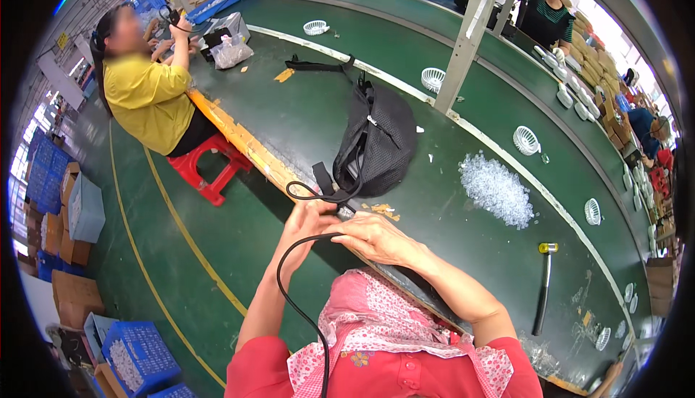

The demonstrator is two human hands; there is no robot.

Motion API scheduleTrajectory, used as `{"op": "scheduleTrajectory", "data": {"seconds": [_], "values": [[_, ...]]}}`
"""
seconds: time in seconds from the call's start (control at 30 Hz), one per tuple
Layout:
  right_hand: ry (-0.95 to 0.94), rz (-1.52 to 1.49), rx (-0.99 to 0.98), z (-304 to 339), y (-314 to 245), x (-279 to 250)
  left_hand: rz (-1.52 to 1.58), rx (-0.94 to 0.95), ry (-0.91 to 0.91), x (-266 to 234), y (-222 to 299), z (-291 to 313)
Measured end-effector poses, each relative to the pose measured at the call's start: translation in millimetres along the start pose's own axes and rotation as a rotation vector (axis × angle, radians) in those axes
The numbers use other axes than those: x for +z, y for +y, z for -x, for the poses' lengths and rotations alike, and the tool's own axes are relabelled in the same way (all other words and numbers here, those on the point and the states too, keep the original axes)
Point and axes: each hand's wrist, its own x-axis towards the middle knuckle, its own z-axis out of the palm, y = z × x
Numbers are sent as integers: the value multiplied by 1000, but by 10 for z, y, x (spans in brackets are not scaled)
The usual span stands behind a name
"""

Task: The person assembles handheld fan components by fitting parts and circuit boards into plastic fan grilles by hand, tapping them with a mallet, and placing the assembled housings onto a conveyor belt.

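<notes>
My left hand (pixel 308 218) is at the near edge of the dark green table, its fingers bent together beside a small metal part (pixel 346 212) on the edge; what they grip is hidden. Close by on the right, my right hand (pixel 378 237) has its fingers closed on a black cable (pixel 287 291) that curves down over my front. Just beyond both hands, a black mesh backpack (pixel 381 137) lies on the table, with a loop of thin black cable beside its strap.
On the table are a pile of small clear plastic pieces (pixel 497 189) and a yellow-headed hammer (pixel 544 282). White round grilles (pixel 526 140) sit on the green conveyor behind a metal post (pixel 469 43). A person in yellow (pixel 148 98) sits at left by a red stool (pixel 210 170).
</notes>
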Motion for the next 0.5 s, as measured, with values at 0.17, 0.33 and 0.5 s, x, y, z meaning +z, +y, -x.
{"op": "scheduleTrajectory", "data": {"seconds": [0.17,0.33,0.5], "values": [[-28,57,-18,42,54,69,53,201,-65,-208,-90,-295],[-281,-398,156,2,-36,-212,-192,233,175,-83,27,-273],[1,-766,374,-64,170,-367,-296,278,352,45,52,-251]]}}
